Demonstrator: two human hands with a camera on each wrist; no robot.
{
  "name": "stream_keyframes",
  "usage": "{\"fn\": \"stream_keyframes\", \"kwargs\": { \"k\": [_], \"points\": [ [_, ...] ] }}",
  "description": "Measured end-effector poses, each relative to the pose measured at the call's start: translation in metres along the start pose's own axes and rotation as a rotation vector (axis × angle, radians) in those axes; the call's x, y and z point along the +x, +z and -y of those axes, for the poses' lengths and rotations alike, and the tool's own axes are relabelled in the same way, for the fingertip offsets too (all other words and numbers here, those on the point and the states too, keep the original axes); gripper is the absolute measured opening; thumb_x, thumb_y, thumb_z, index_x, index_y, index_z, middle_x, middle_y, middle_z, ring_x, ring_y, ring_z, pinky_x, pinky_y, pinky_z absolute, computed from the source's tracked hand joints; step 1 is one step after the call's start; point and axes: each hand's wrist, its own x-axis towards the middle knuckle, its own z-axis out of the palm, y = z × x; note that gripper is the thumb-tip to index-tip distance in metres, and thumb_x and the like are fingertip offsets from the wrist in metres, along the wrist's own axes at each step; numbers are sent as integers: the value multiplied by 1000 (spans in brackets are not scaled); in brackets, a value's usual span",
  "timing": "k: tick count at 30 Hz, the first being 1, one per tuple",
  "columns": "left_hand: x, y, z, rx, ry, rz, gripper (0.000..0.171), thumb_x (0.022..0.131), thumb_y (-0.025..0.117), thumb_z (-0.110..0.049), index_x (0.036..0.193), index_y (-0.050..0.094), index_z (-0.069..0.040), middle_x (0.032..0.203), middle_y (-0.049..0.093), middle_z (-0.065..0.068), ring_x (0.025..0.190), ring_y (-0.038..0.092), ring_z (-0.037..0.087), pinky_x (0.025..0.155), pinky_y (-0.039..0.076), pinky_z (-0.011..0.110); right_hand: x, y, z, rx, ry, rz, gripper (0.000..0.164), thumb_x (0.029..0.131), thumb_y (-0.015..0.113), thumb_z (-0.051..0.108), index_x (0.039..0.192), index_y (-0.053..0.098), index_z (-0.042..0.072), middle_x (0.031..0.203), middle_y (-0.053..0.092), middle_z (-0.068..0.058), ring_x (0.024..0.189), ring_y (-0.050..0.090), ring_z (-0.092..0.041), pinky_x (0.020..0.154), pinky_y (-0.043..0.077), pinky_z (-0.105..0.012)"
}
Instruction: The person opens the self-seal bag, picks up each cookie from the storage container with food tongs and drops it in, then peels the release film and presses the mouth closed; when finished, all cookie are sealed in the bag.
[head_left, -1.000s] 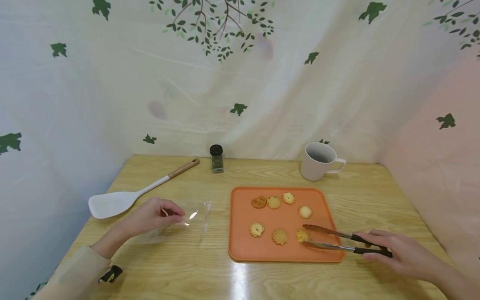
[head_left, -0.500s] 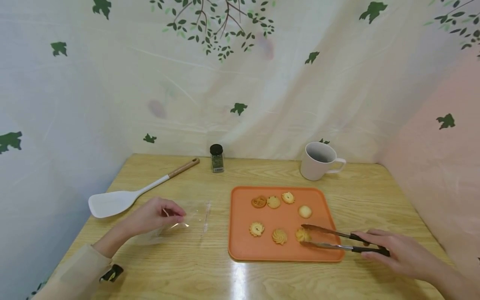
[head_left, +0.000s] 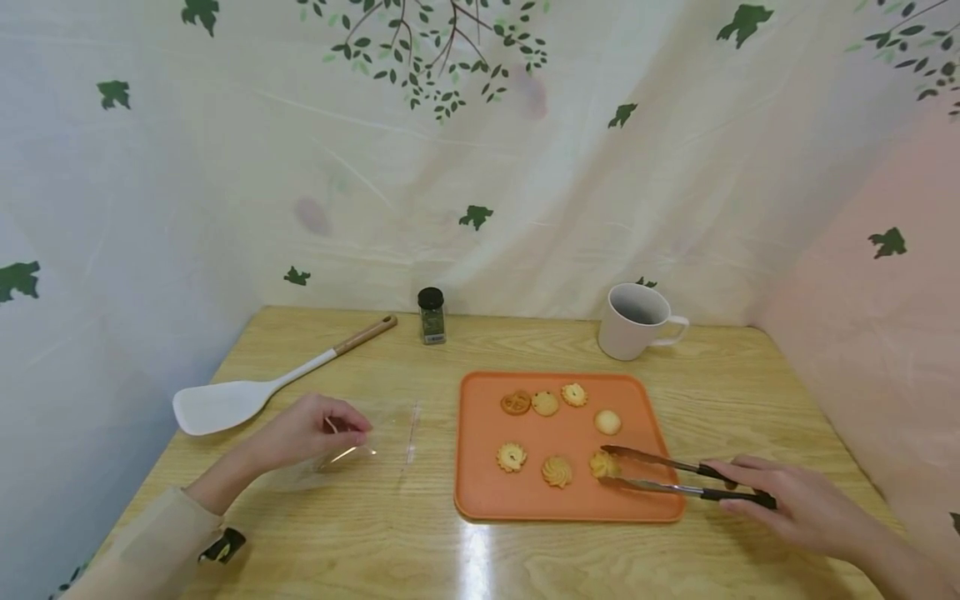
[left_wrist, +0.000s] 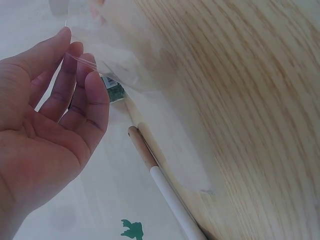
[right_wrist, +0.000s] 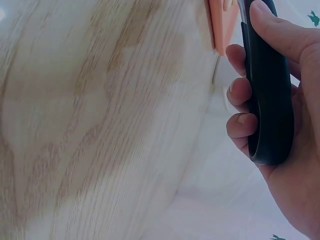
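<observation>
My left hand (head_left: 315,433) pinches the edge of a clear plastic bag (head_left: 393,429) between thumb and fingertips; in the left wrist view the thin film (left_wrist: 125,45) hangs from the fingertips over the table. My right hand (head_left: 787,504) grips black-handled metal tongs (head_left: 645,485), and the right wrist view shows fingers wrapped round the black handle (right_wrist: 270,90). The two tong tips stand apart on either side of a yellow swirled cookie (head_left: 603,464) at the right of an orange tray (head_left: 517,505). Another swirled cookie (head_left: 557,472) and a ring-shaped one (head_left: 512,457) lie to its left.
Behind them on the tray are a pretzel-shaped cookie (head_left: 516,403) and several others. A white spatula (head_left: 225,407) with a wooden handle lies at the left. Near the back edge stand a black-capped spice jar (head_left: 432,317) and a pale mug (head_left: 633,323).
The tongs have shifted very slightly left, their tips still either side of the same cookie. The left hand stays in place while the bag's open part settles a little flatter.
</observation>
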Motion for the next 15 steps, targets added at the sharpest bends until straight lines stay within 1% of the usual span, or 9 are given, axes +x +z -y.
{"fn": "stream_keyframes", "kwargs": {
  "k": [4, 6, 9, 11, 12, 15],
  "points": [
    [1, 0, -1, 5, -5, 6, 14, 96, 72, -13, 106, 77, -4, 100, 76, 8, 76, 67, 11, 65, 57, 30, 2, 0, 0, 33, -14, -22, 50, 87, 82, 21, 135, 67, 21, 105, 68, 6, 64, 41, 9, 52, 35, -20],
    [1, 0, -2, 5, -9, 8, 14, 96, 72, -13, 106, 77, -4, 100, 75, 9, 77, 67, 11, 66, 57, 30, 4, 0, 2, 45, -27, -40, 52, 86, 83, 18, 135, 67, 20, 102, 67, 9, 61, 41, 9, 52, 35, -19],
    [1, 1, -1, 7, -20, 7, 14, 96, 72, -14, 106, 77, -5, 101, 75, 9, 77, 67, 11, 66, 56, 30, 11, -1, 6, 38, -33, -62, 53, 85, 83, 18, 135, 67, 23, 104, 68, 8, 61, 41, 10, 52, 36, -19],
    [1, 1, -1, 9, -18, 5, 13, 96, 72, -13, 105, 77, -4, 101, 75, 9, 78, 67, 11, 66, 56, 29, 17, -2, 10, 34, -33, -66, 53, 85, 83, 19, 136, 67, 24, 107, 70, 5, 59, 41, 10, 51, 36, -19],
    [2, 1, 0, 9, -18, 5, 13, 96, 72, -13, 105, 77, -4, 101, 75, 9, 78, 67, 10, 66, 57, 29, 20, -3, 12, 35, -34, -65, 53, 85, 83, 20, 135, 67, 24, 108, 70, 3, 61, 43, 9, 52, 37, -20],
    [2, 2, 1, 14, -10, 2, 13, 96, 72, -13, 105, 77, -4, 100, 76, 8, 77, 67, 10, 66, 57, 29, 35, -3, 20, 17, -54, -60, 51, 87, 82, 24, 135, 68, 25, 114, 72, -5, 71, 59, 3, 55, 46, -24]
  ]
}}
